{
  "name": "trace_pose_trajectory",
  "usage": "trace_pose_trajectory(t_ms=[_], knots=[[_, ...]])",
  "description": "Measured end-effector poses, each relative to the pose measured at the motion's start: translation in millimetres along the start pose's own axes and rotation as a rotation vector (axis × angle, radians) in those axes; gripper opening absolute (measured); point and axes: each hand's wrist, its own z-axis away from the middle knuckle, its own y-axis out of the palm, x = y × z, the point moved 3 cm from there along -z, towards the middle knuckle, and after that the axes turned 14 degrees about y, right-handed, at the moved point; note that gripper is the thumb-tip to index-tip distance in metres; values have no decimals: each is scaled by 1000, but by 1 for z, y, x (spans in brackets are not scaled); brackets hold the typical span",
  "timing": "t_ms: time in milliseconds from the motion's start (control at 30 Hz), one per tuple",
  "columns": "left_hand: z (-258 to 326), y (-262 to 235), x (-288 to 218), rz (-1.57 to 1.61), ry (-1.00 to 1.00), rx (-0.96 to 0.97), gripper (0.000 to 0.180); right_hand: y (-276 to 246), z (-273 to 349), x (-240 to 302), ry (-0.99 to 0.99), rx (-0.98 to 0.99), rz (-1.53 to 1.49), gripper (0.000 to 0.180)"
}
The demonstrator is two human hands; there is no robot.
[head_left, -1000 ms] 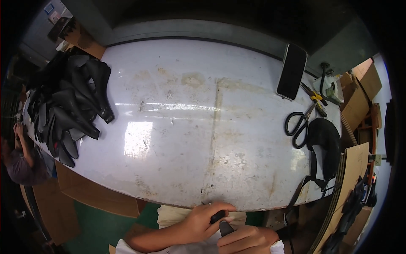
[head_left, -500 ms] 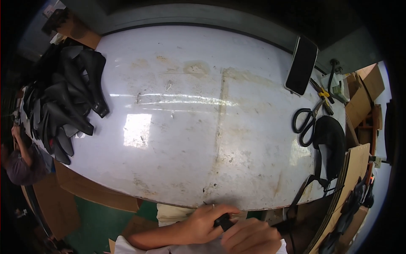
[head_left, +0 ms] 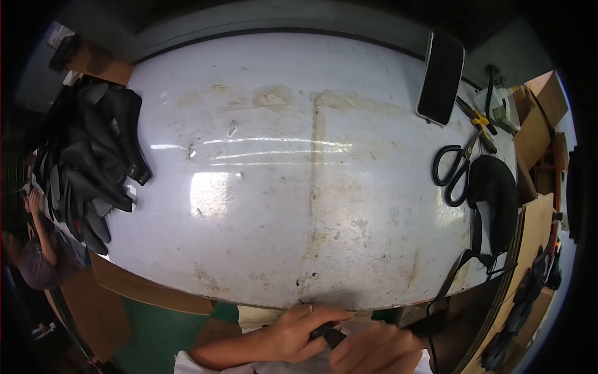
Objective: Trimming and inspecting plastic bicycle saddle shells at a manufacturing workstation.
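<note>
Both hands are together just off the near edge of the white table (head_left: pixel 268 206). My left hand (head_left: pixel 299 333) has its fingers closed on a small dark black piece (head_left: pixel 335 338) that shows between the two hands. From the other side my right hand (head_left: pixel 375 350) grips the same piece, its fingers curled over it. Most of the piece is hidden by the hands, so its kind cannot be told.
Black saddle-shaped pieces (head_left: pixel 93 156) are heaped at the left. A similar black piece (head_left: pixel 495 199) lies at the right, near scissors (head_left: pixel 458 171), yellow-handled pliers (head_left: pixel 479 123) and a phone (head_left: pixel 441 78). Cardboard (head_left: pixel 517 249) stands along the right edge. Another person (head_left: pixel 47 249) is at far left.
The whole view has turned slightly, shifting the table and the things on it. Both hands keep their hold, with the black piece's visible part lying a little differently between them.
</note>
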Motion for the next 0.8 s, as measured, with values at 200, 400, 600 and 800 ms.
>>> trace_pose_trajectory(t_ms=[200,400,600,800], knots=[[-6,-4,-1,-84,13,-44,24,-13,-1,-7,12,263,-221,9],[2,-6,-2,33,19,-27,39,-3,52,1,98,332,-209,6],[2,-3,5,23,31,-26,41,-13,12,-7,-46,-1,-151,18],[4,-1,8,-3,99,-60,39,-10,34,-29,-19,-335,-538,26]])
